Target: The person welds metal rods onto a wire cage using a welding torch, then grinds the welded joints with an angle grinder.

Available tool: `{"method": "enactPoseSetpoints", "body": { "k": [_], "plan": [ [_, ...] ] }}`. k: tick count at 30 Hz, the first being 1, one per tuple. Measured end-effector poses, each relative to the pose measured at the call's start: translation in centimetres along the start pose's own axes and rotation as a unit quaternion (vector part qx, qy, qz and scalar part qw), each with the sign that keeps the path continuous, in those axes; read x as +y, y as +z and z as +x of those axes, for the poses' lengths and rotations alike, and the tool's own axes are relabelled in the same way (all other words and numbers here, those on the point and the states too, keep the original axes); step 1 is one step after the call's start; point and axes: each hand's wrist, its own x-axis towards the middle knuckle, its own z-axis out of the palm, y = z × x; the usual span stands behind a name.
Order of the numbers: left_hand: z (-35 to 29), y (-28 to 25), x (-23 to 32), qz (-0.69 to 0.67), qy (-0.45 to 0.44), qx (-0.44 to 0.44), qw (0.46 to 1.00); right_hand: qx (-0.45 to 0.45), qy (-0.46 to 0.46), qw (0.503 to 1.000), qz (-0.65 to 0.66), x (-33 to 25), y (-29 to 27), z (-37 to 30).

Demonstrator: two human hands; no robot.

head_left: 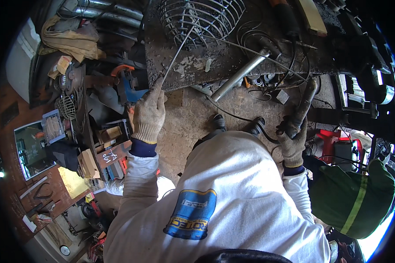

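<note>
A cage-like basket of bent metal rods (202, 19) sits on the dark, worn workbench (180, 72) at the far side. My left hand (149, 115), in a knitted glove, is closed round a thin metal rod (176, 56) that slants up to the basket's near side. In my gloved right hand (292, 143) is a welding electrode holder (303, 104), gripped by its lower end. From its jaw a long thin welding electrode (255, 51) runs leftward to the basket, its tip close to the rod's far end. Whether the two tips touch I cannot tell.
A hammer with a metal pipe handle (241, 75) juts over the bench's near edge. An orange power tool (285, 17) lies behind it. Cables loop over the bench and floor. A blue and orange clamp (129, 83) stands left. Someone in green clothing (346, 201) is at right.
</note>
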Motion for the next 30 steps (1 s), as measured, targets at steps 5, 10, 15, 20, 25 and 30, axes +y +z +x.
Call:
{"method": "enactPoseSetpoints", "body": {
  "k": [5,10,15,20,25,30],
  "plan": [
    [0.1,-0.2,0.4,-0.037,-0.035,-0.018,0.999,-0.007,0.005,1.0,0.011,-0.8,0.6,0.0],
    [0.4,-0.6,0.8,-0.079,-0.052,-0.017,0.995,-0.023,-0.002,0.999,-0.041,0.3,-0.5,-0.3],
    [0.1,0.1,0.1,-0.056,-0.047,-0.024,0.997,0.028,-0.045,0.998,-0.021,0.7,-0.5,-0.7],
    [-0.1,0.3,0.0,-0.068,-0.056,-0.027,0.996,0.017,-0.028,0.999,-0.02,0.8,-0.8,-0.7],
    [-0.1,0.6,-0.3,-0.02,0.001,0.008,1.0,0.002,-0.013,0.999,-0.035,0.2,-0.4,-0.9],
    [0.1,0.4,-0.1,-0.022,0.0,0.007,1.0,0.015,-0.004,1.0,-0.022,0.2,-0.2,-0.7]
  ]
}}
